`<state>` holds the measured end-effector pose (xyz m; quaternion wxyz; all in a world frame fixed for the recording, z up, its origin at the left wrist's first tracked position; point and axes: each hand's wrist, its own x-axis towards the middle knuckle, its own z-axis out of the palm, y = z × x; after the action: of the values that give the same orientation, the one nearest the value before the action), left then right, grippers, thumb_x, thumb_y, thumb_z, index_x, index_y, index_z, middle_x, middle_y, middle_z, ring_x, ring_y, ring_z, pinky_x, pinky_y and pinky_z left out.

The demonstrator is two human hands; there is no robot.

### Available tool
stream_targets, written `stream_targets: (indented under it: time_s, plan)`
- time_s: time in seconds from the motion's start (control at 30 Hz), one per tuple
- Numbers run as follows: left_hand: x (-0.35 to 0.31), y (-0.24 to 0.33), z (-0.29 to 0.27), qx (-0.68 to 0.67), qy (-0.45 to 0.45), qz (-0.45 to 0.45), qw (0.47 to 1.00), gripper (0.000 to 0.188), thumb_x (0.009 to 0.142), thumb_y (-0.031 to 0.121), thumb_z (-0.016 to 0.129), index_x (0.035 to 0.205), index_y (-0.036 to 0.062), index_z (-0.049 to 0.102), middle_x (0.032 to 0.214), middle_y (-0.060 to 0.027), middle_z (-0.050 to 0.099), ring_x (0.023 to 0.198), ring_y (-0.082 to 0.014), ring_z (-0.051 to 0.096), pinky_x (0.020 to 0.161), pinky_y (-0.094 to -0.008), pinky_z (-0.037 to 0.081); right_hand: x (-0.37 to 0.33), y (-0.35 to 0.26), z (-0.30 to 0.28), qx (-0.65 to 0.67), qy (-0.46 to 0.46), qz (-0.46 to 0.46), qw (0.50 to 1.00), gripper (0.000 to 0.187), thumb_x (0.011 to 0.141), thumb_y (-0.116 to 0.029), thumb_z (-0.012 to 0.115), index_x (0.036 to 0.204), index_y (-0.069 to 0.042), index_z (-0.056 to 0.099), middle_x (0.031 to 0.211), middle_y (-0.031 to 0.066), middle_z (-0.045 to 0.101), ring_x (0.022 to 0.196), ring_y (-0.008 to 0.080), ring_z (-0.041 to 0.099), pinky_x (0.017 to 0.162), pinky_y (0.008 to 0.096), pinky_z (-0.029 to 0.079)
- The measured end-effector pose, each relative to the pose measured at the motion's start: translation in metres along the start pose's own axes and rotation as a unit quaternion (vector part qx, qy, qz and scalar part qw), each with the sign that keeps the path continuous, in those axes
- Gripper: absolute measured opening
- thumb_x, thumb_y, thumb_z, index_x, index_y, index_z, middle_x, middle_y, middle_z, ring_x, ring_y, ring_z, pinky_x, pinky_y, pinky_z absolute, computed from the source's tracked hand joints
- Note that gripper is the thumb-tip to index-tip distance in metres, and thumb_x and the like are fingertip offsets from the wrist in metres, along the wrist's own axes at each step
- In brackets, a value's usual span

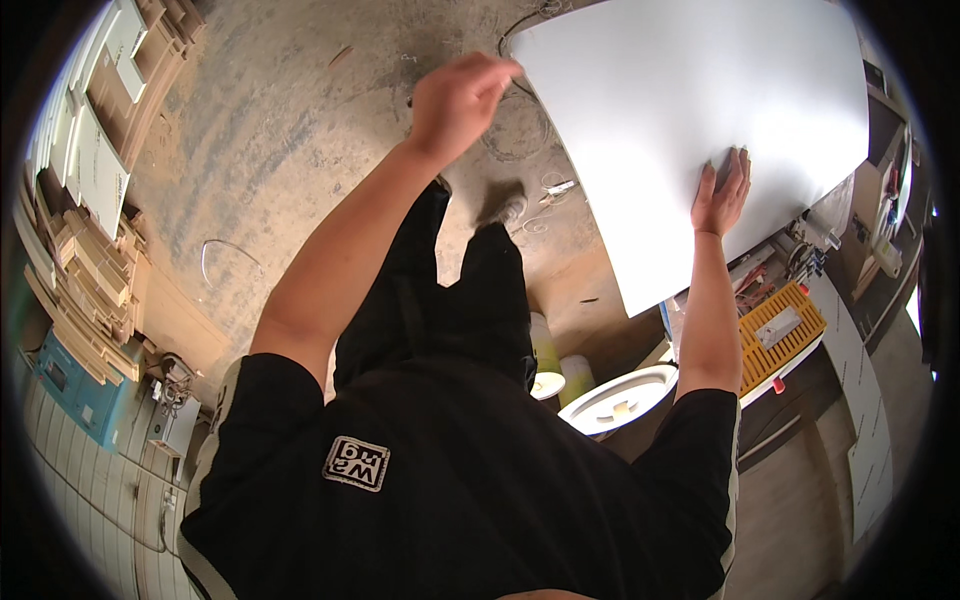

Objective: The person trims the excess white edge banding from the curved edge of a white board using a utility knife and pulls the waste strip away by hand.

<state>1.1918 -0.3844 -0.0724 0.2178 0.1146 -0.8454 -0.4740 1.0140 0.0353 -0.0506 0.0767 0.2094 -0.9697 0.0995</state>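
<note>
A large smooth white panel [690, 90] lies at the upper right, its left edge running down to a corner near the middle. My right hand [722, 195] is spread flat on its surface, fingers stretched out and pointing away from me. Beside the panel's far left corner is my left hand [460, 100], slightly blurred, with its fingers drawn together and the fingertips at the panel's edge. Whether those fingers pinch anything there cannot be made out.
Under the panel's near side stand a yellow slotted crate [782, 325], a round white lid [618, 400] and buckets [545, 360]. Stacked boards [95, 270] and a blue machine [80, 385] line the left. Cables [550, 190] lie on the concrete floor [280, 120].
</note>
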Motion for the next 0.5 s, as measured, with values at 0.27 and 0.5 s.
stream_targets:
  time_s: [0.27, 0.5]
  plan:
    - [0.03, -0.003, 0.006, 0.068, 0.047, -0.05, 0.995, 0.012, 0.093, 0.008, 0.071, 0.102, 0.0137, 0.076, 0.09, -0.0008, 0.074, 0.075, -0.0185, 0.07, 0.064, -0.0319, 0.053, 0.0, -0.002, 0.002, 0.001, 0.001, -0.006, 1.0, 0.064, 0.1, -0.053, 0.053, 0.149, -0.012, 0.051, 0.159, 0.0105, 0.047, 0.149, 0.0322, 0.04, 0.124, 0.0483, 0.03]
    - [-0.002, -0.004, 0.037, 0.181, 0.168, 0.044, 0.968, 0.017, 0.089, 0.005, 0.071, 0.101, 0.0173, 0.076, 0.088, 0.0003, 0.071, 0.076, -0.0236, 0.069, 0.062, -0.0349, 0.054, -0.001, -0.006, 0.002, 0.003, 0.007, -0.011, 1.0, 0.062, 0.1, -0.052, 0.052, 0.148, -0.013, 0.051, 0.159, 0.0095, 0.047, 0.149, 0.0318, 0.04, 0.124, 0.0483, 0.029]
